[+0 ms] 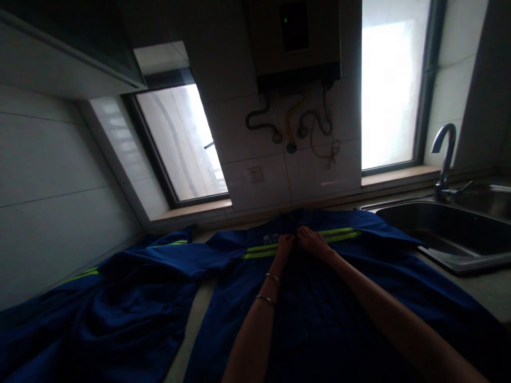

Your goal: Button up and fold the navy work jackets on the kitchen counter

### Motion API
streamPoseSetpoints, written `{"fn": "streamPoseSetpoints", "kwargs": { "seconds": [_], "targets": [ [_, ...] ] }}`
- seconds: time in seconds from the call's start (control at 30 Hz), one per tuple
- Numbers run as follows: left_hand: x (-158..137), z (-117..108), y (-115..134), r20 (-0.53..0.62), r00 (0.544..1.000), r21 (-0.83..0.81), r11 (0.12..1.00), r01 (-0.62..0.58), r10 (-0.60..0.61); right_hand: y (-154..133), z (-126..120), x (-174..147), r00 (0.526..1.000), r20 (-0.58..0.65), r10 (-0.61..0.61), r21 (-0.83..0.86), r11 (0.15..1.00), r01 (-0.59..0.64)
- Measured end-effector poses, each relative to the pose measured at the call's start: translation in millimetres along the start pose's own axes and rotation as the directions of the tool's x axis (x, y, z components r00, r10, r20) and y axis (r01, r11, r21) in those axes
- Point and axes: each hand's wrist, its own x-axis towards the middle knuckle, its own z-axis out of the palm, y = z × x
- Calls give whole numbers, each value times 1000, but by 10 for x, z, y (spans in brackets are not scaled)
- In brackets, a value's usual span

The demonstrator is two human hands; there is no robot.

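Observation:
A dark blue work jacket with yellow-green stripes lies spread on the counter before me. My left hand, with two bangles on its wrist, is closed at the jacket's front, level with the chest stripe. Right beside it, my right hand pinches the same front edge with bent fingers. Between the fingertips the cloth is dark, so a button or zip there cannot be made out. Small white lettering shows on the chest left of my hands.
Another blue garment with similar stripes lies crumpled at the left. At the right, a steel sink with a faucet borders the jacket's sleeve. A water heater with pipes hangs on the tiled wall between two windows.

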Motion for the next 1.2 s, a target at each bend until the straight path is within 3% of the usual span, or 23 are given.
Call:
{"fn": "streamPoseSetpoints", "kwargs": {
  "seconds": [0.23, 0.37, 0.5, 0.57, 0.7, 0.8, 0.87, 1.0, 1.07, 1.13, 1.2],
  "targets": [
    [-75, 31, 74, -121, 987, 83, 992, -98, 107, 34, -51, 7, 990, 68, 120, 56, 991, -124],
    [-118, 44, 146, -162, 960, 195, 961, -196, 229, 85, -89, -25, 991, 73, 114, 97, 988, -120],
    [-177, 33, 189, -54, 871, 450, 791, -414, 487, 84, -108, -37, 992, 47, 115, 91, 989, -119],
    [-188, 32, 206, -25, 840, 510, 729, -455, 542, 68, -110, -33, 991, 30, 131, 88, 987, -133],
    [-152, 35, 239, -189, 886, 401, 857, -325, 424, 38, -99, -29, 984, -18, 178, 99, 979, -176],
    [-122, 18, 258, -213, 928, 268, 931, -247, 307, 38, -88, -36, 977, -44, 207, 113, 973, -201],
    [-127, 2, 265, -183, 923, 305, 913, -273, 337, 49, -85, -42, 978, -41, 204, 110, 974, -199],
    [-186, -9, 276, -59, 855, 506, 754, -419, 514, 73, -92, -47, 988, -50, 146, 67, 987, -143],
    [-212, 1, 290, -10, 832, 529, 709, -466, 555, 72, -98, -46, 988, -68, 139, 61, 989, -135],
    [-216, 16, 315, -63, 845, 492, 753, -436, 531, 60, -104, -41, 983, -89, 159, 74, 985, -153],
    [-195, 25, 348, -188, 886, 389, 860, -330, 424, 46, -109, -34, 976, -115, 183, 97, 980, -172]
  ]
}}
